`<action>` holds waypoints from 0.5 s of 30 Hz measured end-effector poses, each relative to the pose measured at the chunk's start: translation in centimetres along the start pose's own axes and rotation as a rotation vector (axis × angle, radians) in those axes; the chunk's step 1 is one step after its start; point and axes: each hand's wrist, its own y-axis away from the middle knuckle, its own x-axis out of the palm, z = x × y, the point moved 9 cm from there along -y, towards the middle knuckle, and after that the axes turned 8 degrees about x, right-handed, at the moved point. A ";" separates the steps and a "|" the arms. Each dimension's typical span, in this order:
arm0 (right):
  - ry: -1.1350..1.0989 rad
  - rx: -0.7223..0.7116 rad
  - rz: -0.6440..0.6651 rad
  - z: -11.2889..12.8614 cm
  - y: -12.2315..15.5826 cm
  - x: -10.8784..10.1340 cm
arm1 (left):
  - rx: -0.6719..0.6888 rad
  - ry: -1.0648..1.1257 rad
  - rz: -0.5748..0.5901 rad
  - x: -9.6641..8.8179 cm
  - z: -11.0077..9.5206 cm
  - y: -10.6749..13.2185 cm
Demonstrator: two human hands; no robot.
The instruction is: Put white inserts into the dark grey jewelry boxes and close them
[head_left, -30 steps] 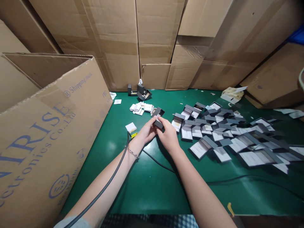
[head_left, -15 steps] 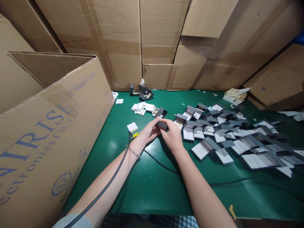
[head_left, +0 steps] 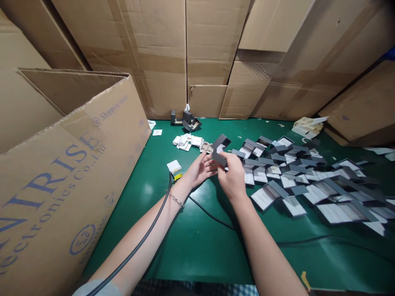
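A small dark grey hinged box [head_left: 220,150] with its lid raised is held just above the green table [head_left: 197,242]. My right hand [head_left: 232,176] grips its lower half with closed fingers. My left hand [head_left: 200,169] is beside it, fingers loosely spread toward the box's left side, and I cannot tell whether they touch it. A bracelet sits on my left wrist. Just behind the box lies a cluster of small white inserts [head_left: 187,141].
Several open grey boxes with white linings [head_left: 296,172] spread over the table's right half. A large printed carton [head_left: 61,172] stands at the left. Cardboard boxes wall the back. A black cable [head_left: 216,218] crosses the table. Dark box parts [head_left: 187,119] rest near the back.
The grey box has risen and shifted right with my right hand. My left hand has loosened its hold, and its fingers have opened.
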 end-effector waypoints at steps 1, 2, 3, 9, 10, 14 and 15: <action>0.045 -0.009 -0.066 -0.1 -0.2 -1.0 | -0.012 0.005 -0.002 0.0 0.0 0.0; 0.099 -0.001 -0.130 -0.4 -0.5 -2.1 | -0.019 0.008 -0.010 -0.1 0.0 0.0; 0.155 0.031 -0.192 -0.9 -0.7 -3.2 | -0.023 0.009 -0.021 -0.2 0.0 0.0; 0.340 0.261 -0.389 -4.9 -1.5 -7.4 | -0.024 -0.011 -0.065 -0.5 0.0 0.0; 0.362 0.300 -0.396 -5.6 -1.4 -7.6 | -0.021 -0.015 -0.071 -0.6 0.0 0.0; 0.450 0.422 -0.412 -7.1 -0.8 -7.7 | -0.014 -0.027 -0.085 -0.6 0.0 0.1; 0.456 0.424 -0.421 -7.1 -0.7 -7.6 | -0.012 -0.034 -0.087 -0.7 0.0 0.0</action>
